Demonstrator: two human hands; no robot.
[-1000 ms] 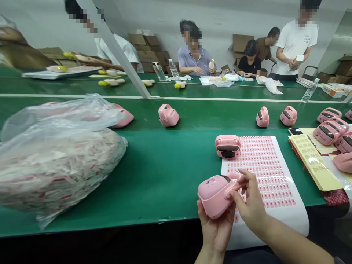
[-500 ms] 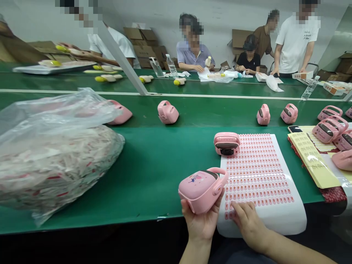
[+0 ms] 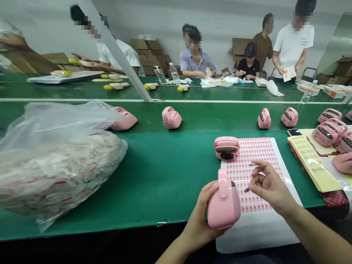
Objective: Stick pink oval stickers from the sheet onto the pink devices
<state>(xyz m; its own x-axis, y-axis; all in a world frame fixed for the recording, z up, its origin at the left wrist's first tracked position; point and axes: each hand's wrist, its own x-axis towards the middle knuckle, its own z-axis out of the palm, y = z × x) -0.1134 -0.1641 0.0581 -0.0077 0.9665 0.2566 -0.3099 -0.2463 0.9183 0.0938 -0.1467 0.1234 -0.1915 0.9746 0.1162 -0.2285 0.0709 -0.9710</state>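
- Bench (image 3: 154, 172): carries the oval-sticker sheet (image 3: 247, 233), beside the held case.
- Pink case (image 3: 223, 212): now rotated, handle (image 3: 222, 185) pivot facing the wearer; positioned above the bench's near edge.
- Left hand (image 3: 199, 216): fingers grasp the case.
- Right hand (image 3: 271, 187): now raised off the sheet, near the case; fingers partly spread, pinch not determinable.
- Small oval piece (image 3: 246, 190): now at the thumb tip; pick-up appears complete, application pending.

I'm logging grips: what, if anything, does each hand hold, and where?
The left hand holds a pink device by its body; whether the right hand holds the dark bits at its fingertips is unclear.
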